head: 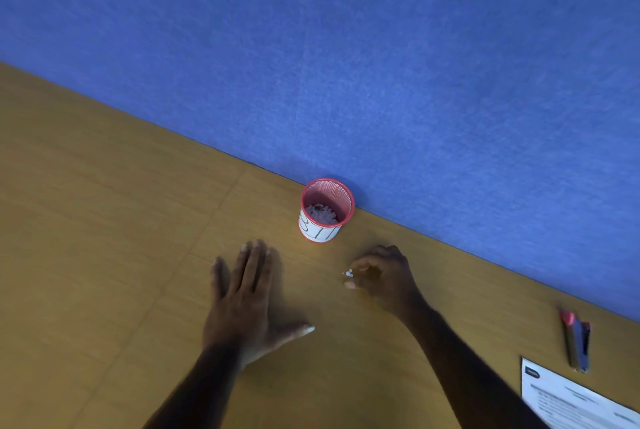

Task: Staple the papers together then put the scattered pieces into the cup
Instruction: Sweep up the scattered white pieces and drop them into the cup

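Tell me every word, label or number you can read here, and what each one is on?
"BIN", it seems: hand-drawn letters on the white label around the red mesh cup; the rim cuts off their tops, so this is uncertain.
Printed lines and a dark logo on the papers: too blurred to read.
Stapler: no readable text.

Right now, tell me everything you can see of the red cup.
The red cup is a small round mesh holder with a solid red rim. A white label with dark hand-drawn lettering wraps its lower front; I cannot read it fully. It stands upright on the wooden table, close against the blue wall. Inside lies a heap of small pale pieces. Neither of the hands touches it: both are nearer the camera, apart from the cup.
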